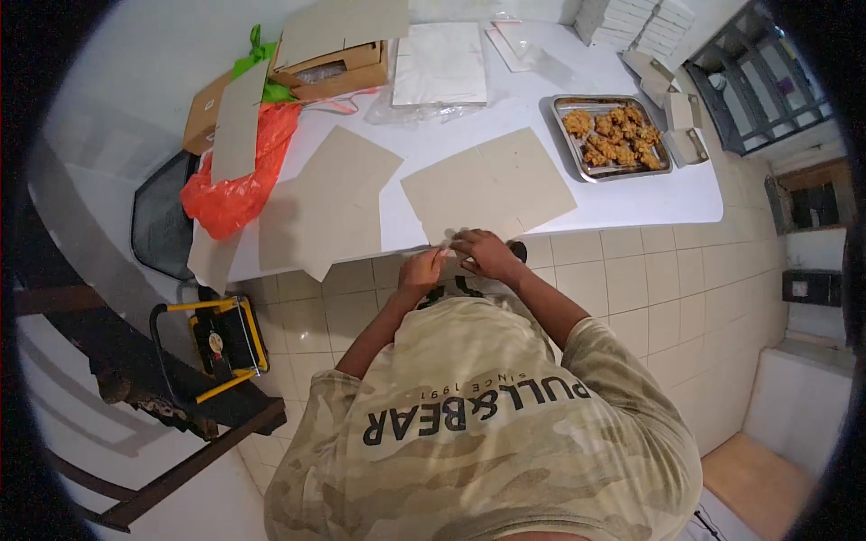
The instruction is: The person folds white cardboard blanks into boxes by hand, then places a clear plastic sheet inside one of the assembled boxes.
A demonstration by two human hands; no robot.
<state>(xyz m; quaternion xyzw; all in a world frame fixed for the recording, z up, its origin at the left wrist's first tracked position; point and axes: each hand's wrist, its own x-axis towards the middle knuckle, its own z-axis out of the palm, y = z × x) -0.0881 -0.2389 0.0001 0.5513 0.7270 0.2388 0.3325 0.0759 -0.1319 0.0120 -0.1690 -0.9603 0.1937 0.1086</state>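
A flat grey-brown cardboard sheet (492,180) lies at the front of the white-covered table, its near corner reaching the table's edge. Both hands meet at that corner. My left hand (420,273) pinches the cardboard's edge with thumb and forefinger. Beside it on the right, my right hand (487,255) is closed with bent fingers over the same near edge; its fingertips are partly hidden. To the left lies a second cut cardboard sheet (329,194), with a pointed flap hanging over the table's front edge.
A steel tray (619,178) of fried food (618,137) stands at the right. White sheets (439,63) in plastic, an open cardboard box (341,77) and a red plastic bag (262,171) sit farther back and left. A yellow-black folding step (221,338) stands on the floor.
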